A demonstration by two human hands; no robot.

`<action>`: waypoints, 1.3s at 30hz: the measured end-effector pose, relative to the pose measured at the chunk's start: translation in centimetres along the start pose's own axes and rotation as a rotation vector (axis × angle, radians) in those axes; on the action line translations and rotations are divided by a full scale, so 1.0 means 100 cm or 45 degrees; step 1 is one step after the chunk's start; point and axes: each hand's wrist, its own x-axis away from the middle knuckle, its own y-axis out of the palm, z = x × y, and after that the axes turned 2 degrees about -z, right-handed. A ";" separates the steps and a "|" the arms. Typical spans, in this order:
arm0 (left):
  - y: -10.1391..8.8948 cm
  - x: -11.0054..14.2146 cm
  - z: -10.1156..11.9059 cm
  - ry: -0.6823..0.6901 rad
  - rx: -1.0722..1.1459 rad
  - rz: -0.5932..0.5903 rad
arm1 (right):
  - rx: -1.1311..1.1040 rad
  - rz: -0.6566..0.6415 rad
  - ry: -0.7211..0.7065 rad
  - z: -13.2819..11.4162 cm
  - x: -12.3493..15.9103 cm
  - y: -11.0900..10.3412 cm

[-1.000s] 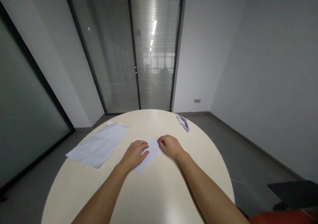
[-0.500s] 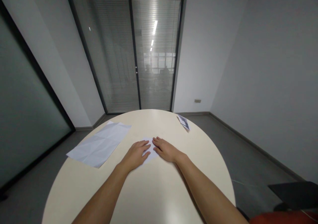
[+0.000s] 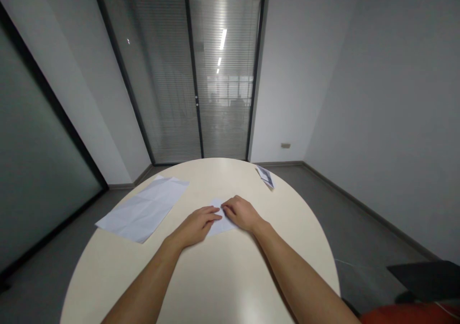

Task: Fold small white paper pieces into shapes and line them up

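A small piece of white paper [image 3: 220, 226], folded by the look of it, lies flat in the middle of the round table. My left hand [image 3: 197, 225] rests on its left side, fingers stretched out over the sheet. On the right, my right hand [image 3: 242, 213] has its fingers curled together at the paper's upper part, pinching or pressing it there. The fingertips of both hands are close together. Part of the paper is hidden beneath the hands.
A larger creased white sheet [image 3: 143, 210] lies on the table's [image 3: 212, 285] left side. A small folded paper with dark print [image 3: 265, 176] sits near the far right edge. A dark flat object [image 3: 426, 280] and something red [image 3: 402, 314] are at lower right, beyond the table.
The right hand went from curled to spread flat on the paper, then curled again slightly further left. The left fingers have come closer together, and the paper has turned and shifted.
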 end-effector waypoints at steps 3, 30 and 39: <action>-0.001 -0.001 0.006 0.008 0.033 -0.018 | -0.051 0.000 -0.112 0.005 0.000 0.006; -0.007 -0.001 0.014 0.019 -0.135 -0.029 | 0.039 -0.008 -0.203 0.013 0.000 0.006; -0.012 0.000 0.016 -0.002 -0.147 -0.078 | 0.081 -0.044 -0.124 0.005 0.001 -0.002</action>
